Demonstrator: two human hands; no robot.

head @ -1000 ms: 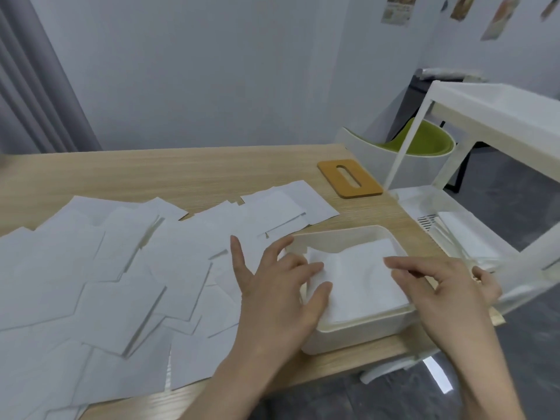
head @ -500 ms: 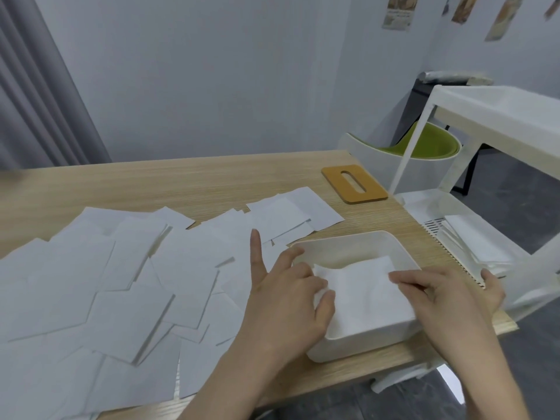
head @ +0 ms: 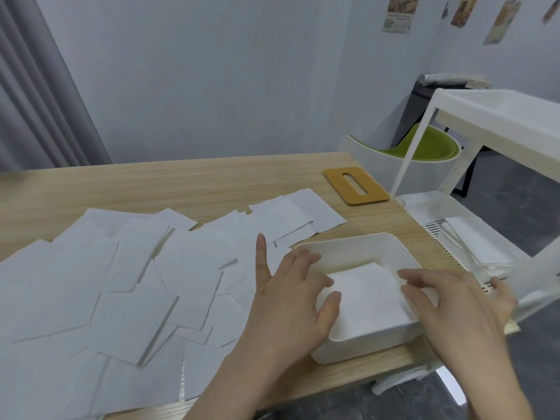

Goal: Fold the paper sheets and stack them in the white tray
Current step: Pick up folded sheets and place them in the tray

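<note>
A white tray stands near the table's front right corner with a stack of folded white paper inside. My left hand lies over the tray's left rim, fingers spread and touching the stack's left edge. On the tray's right side, my right hand has its fingers stretched onto the stack's right edge. Neither hand grips anything. Several unfolded white paper sheets lie scattered and overlapping across the wooden table to the left.
A flat orange-brown wooden lid with a slot lies at the table's right edge. Right of the table stands a white shelf cart with white items on its lower shelf. A green chair sits behind it.
The paper stack has settled lower and flatter in the tray. Both hands stay at its two sides, with the fingers a little more spread.
</note>
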